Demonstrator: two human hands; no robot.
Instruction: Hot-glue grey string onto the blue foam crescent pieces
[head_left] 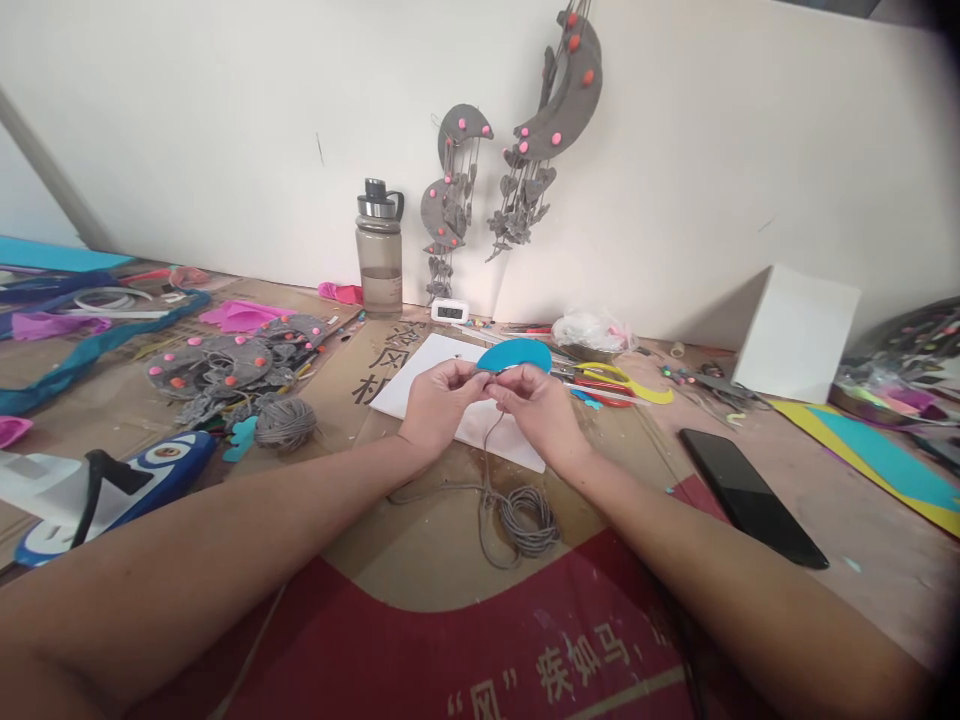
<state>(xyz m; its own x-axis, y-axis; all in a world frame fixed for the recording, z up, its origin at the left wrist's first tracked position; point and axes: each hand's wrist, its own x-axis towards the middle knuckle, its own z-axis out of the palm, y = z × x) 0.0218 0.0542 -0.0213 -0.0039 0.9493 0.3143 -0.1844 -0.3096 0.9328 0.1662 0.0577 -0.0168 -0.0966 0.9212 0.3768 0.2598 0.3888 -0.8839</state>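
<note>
My left hand (442,400) and my right hand (536,405) meet at the fingertips above a white sheet (412,385). Both are closed in a pinch on a grey yarn (488,440) at the lower edge of a blue, round-edged flat piece (516,354). Fingers hide where yarn and blue piece meet. From the fingertips the strand hangs down to a loose coil (529,522) of the same yarn on the cardboard (420,540).
A ball of grey yarn (285,422) and grey moon shapes with pink dots (210,365) lie left. Behind stand a water bottle (379,250) and a small clock (450,311). Yellow-handled scissors (622,378) and a black phone (750,495) are right. Moon hangings (562,110) hang at the wall.
</note>
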